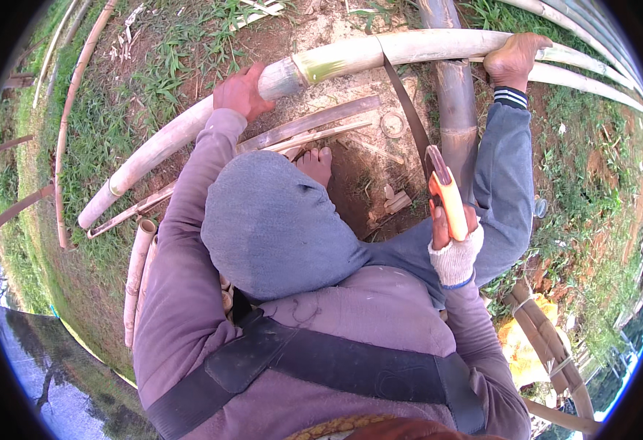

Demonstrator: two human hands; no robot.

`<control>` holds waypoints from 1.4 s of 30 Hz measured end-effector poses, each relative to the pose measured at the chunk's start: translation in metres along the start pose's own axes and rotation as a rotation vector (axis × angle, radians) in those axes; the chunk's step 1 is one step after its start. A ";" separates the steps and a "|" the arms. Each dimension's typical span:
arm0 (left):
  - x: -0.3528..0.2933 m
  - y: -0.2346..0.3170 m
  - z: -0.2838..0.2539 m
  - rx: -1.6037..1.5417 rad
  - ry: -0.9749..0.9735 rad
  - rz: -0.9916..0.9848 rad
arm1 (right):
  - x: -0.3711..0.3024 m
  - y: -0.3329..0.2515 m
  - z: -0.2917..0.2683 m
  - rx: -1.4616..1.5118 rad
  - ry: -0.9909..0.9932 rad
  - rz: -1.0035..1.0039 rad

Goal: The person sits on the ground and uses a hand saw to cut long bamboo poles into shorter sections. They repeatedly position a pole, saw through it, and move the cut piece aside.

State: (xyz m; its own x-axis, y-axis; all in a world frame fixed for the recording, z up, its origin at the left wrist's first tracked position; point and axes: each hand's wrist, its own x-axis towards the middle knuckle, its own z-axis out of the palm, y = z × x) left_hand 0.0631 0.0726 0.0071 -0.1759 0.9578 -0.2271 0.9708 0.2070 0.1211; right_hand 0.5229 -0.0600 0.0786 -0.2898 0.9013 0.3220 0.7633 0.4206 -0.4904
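Observation:
A long pale bamboo pole [351, 59] runs across in front of me, with a greenish band near a joint. My left hand [242, 93] grips it left of that joint. My right hand [453, 235], in a white fingerless-looking glove, is wrapped round the orange handle of a hand saw [406, 103]. The saw's dark blade reaches up to the pole, its far end touching or very near the greenish part. My bare foot [511, 62] presses on the pole toward the right.
A thick grey bamboo post [456, 110] lies under the pole. Split strips [314, 121], a cut ring [392, 125] and short offcuts [393, 204] lie on sawdust-covered soil. More poles [578, 77] lie at the upper right, and bamboo tubes [140, 257] at the left.

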 end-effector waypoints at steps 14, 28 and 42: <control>-0.001 -0.001 0.000 -0.051 -0.004 0.004 | -0.011 -0.017 -0.028 0.135 -0.080 0.162; 0.006 -0.004 -0.003 -0.007 -0.045 0.031 | 0.079 -0.012 0.041 0.205 0.036 0.204; 0.006 0.008 0.000 -0.020 -0.028 0.010 | 0.189 -0.003 0.114 0.140 0.145 0.173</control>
State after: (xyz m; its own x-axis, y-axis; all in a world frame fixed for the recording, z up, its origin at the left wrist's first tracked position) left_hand 0.0697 0.0801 0.0071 -0.1614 0.9539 -0.2529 0.9689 0.2018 0.1429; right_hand 0.4002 0.1208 0.0487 -0.0686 0.9411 0.3311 0.7040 0.2808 -0.6523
